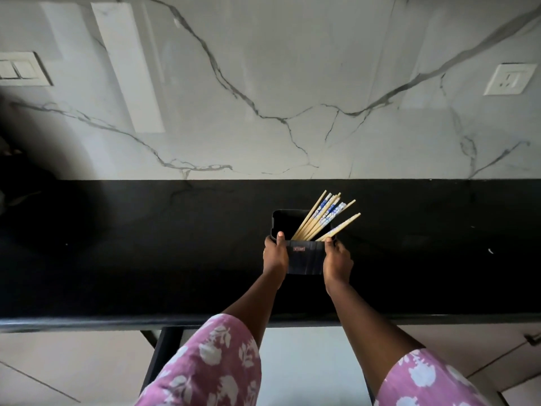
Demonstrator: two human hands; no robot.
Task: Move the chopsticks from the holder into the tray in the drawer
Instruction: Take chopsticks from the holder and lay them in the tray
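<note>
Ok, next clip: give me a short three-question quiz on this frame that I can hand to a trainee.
1. True or false: the chopsticks are in the holder.
2. Which grips the holder? A: the left hand alone. B: the right hand alone. C: both hands, one on each side.
3. Fill in: the chopsticks' tops lean away from the person and toward the person's ____ side.

Key: 1 true. 2 C, with each thumb hooked over the near rim. 3 right.
</note>
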